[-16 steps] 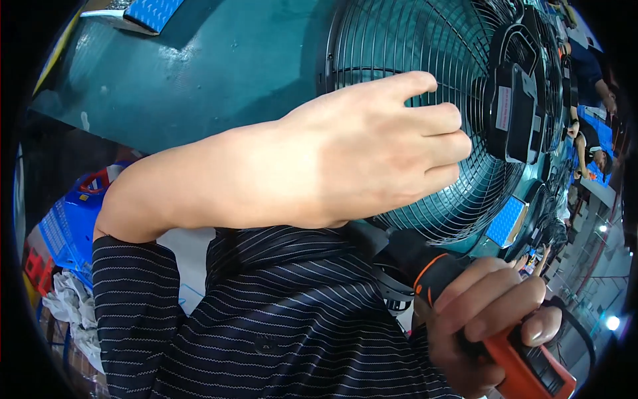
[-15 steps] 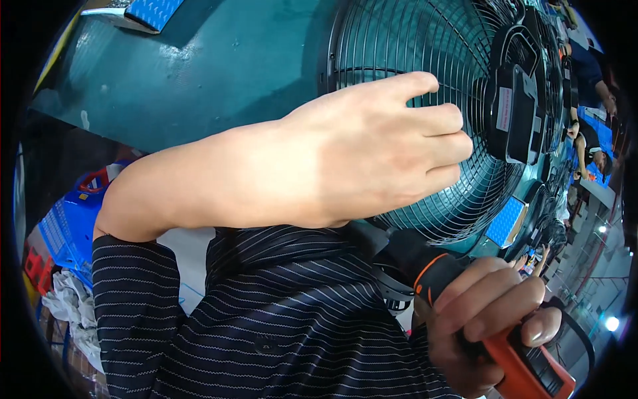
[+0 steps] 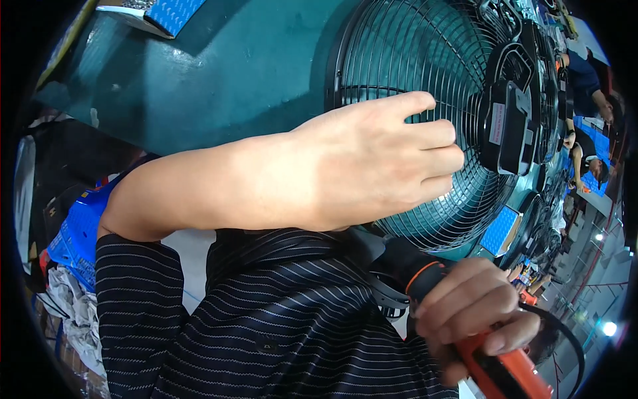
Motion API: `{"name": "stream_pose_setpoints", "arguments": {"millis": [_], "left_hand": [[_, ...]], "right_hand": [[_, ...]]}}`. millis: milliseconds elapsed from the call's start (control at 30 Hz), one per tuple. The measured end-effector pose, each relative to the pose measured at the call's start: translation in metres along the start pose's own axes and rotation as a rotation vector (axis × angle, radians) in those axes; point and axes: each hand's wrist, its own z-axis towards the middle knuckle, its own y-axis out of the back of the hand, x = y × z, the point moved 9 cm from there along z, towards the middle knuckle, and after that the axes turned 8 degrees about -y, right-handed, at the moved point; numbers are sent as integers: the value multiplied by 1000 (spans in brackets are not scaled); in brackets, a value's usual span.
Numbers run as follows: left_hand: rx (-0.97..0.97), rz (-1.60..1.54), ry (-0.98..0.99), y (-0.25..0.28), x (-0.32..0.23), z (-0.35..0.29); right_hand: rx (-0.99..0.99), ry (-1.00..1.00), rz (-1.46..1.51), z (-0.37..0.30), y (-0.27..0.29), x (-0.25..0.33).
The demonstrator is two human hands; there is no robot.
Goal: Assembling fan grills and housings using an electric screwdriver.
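Almost nothing has moved since the earlier frame: the left hand (image 3: 372, 159) stays laid on the fan grille (image 3: 425, 80), fingers curled loosely against the wires and gripping nothing. The fan lies face-up on the green bench (image 3: 219, 73), toward its right edge. Below it, the right hand (image 3: 472, 312) is closed round an orange-and-black power driver (image 3: 492, 366), whose long axis slants up-left toward the grille's lower rim, nearer than the left hand.

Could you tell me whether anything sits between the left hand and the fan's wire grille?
Nothing visible does: the left hand lies directly on the fan grille, fingers curled against the wires. The right hand grips the orange-and-black power tool lower down, apart from the grille.
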Motion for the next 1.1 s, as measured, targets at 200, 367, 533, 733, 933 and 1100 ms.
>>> {"name": "stream_pose_setpoints", "arguments": {"millis": [200, 367, 533, 733, 933, 1100], "left_hand": [[80, -153, 13, 12, 0, -8], [-170, -141, 278, 47, 42, -26], [-466, -719, 944, 6, 123, -53], [-525, -766, 970, -6, 131, -42], [-618, -605, 1023, -4, 77, -55], [-720, -751, 941, -25, -3, -80]], "right_hand": [[71, -75, 190, -12, 29, 17], [-659, -76, 358, -95, 127, 50], [-1097, -465, 52, -190, 178, 20], [-1072, -687, 164, -234, 144, -31], [-1058, -655, 250, -203, 204, -42], [-965, -644, 374, -162, 286, -69]]}}
